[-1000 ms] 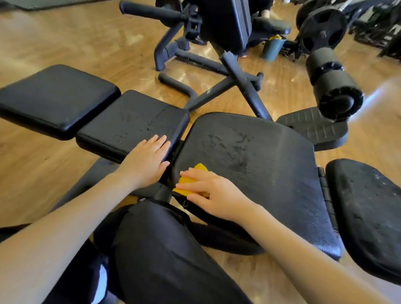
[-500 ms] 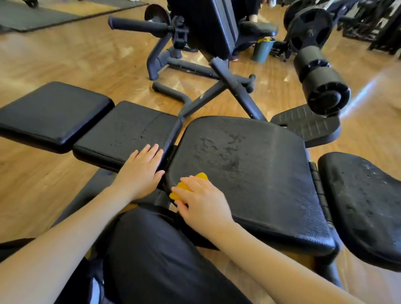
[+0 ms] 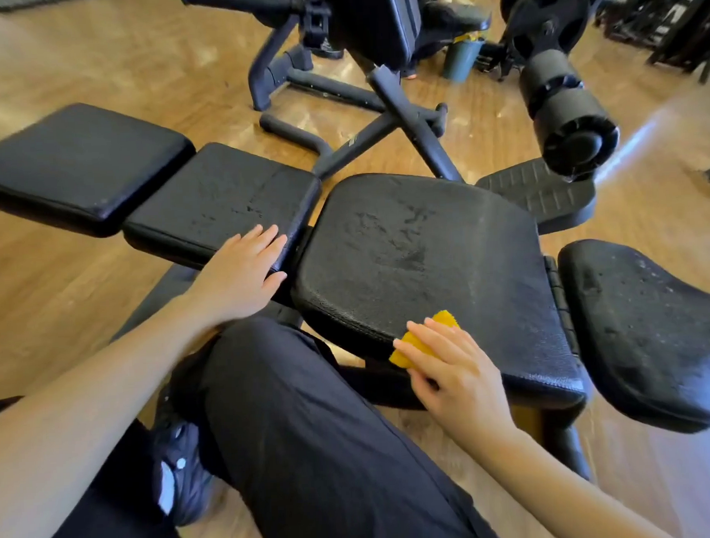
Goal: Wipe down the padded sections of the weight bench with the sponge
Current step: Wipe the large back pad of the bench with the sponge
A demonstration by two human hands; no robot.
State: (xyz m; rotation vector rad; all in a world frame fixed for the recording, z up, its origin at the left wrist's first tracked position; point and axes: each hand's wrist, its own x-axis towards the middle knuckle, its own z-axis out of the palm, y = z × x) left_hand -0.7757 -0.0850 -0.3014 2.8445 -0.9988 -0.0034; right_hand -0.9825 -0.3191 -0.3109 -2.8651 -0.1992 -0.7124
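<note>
Pressing down on the yellow sponge (image 3: 423,339), the right hand (image 3: 458,380) is lying across it with fingers spread flat, pinning it to the near edge of the bench's large seat pad (image 3: 426,257). The left hand (image 3: 240,280) is resting palm-down, fingers extended and holding nothing, on the near right corner of the middle pad (image 3: 220,201), forearm reaching in from the near left.

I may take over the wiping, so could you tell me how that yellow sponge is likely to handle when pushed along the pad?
The sponge probably squashes easily: it bends over the pad edge under the right hand. It looks light. The pad's damp-looking streaks suggest it should glide.
</note>
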